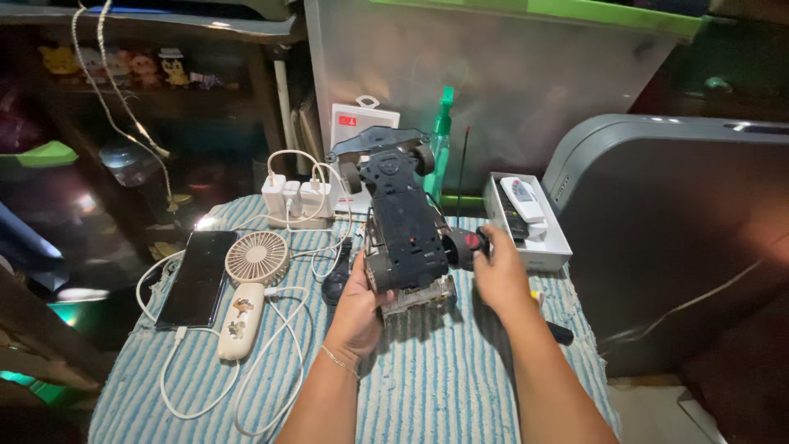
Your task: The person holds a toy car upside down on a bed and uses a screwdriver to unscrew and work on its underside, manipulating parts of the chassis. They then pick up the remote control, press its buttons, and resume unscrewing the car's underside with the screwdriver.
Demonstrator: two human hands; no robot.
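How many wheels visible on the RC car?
4. Two at the far end of the upturned toy car: and. Two near: one under the left hand, one by the right hand. None seems hidden.

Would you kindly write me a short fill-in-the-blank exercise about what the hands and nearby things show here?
1. The left hand holds the toy car with its underside turned ____.
2. The right hand grips a rear ____ of the car.
3. The handheld fan lies between the car and the dark ____.
4. The white box to the right of the car holds a white ____.

Missing words: up; wheel; phone; remote control
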